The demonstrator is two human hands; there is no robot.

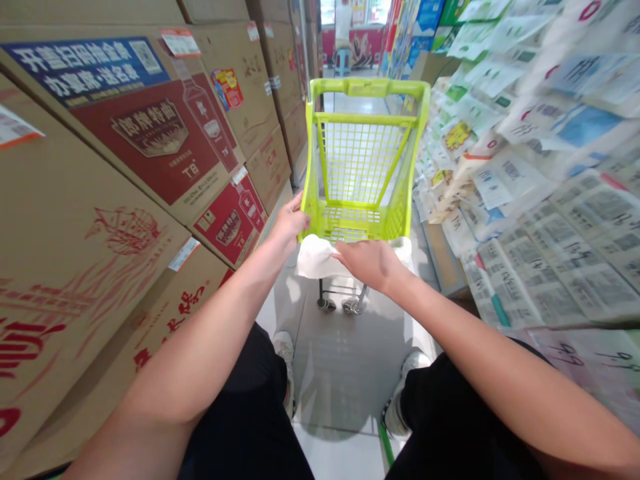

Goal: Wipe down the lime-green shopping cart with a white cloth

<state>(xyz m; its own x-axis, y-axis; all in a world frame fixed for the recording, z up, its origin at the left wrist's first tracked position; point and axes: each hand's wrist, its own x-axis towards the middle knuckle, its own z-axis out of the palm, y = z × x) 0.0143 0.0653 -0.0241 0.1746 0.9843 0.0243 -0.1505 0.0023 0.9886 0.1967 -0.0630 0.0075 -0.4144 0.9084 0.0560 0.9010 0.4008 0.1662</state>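
A lime-green shopping cart with a mesh basket stands right in front of me, between my feet and the aisle beyond. At its lower left corner my left hand grips the green side frame, its fingers partly hidden behind it. My right hand is closed on a white cloth at the cart's near edge. The cloth hangs over that edge, showing on both sides of the hand. Below it, the cart's small wheels rest on the tiled floor.
Stacked cardboard cartons with price tags wall the left side. Bagged packages with handwritten prices pile up on the right. Far down the aisle are a person and a blue stool. My shoes stand either side on grey tiles.
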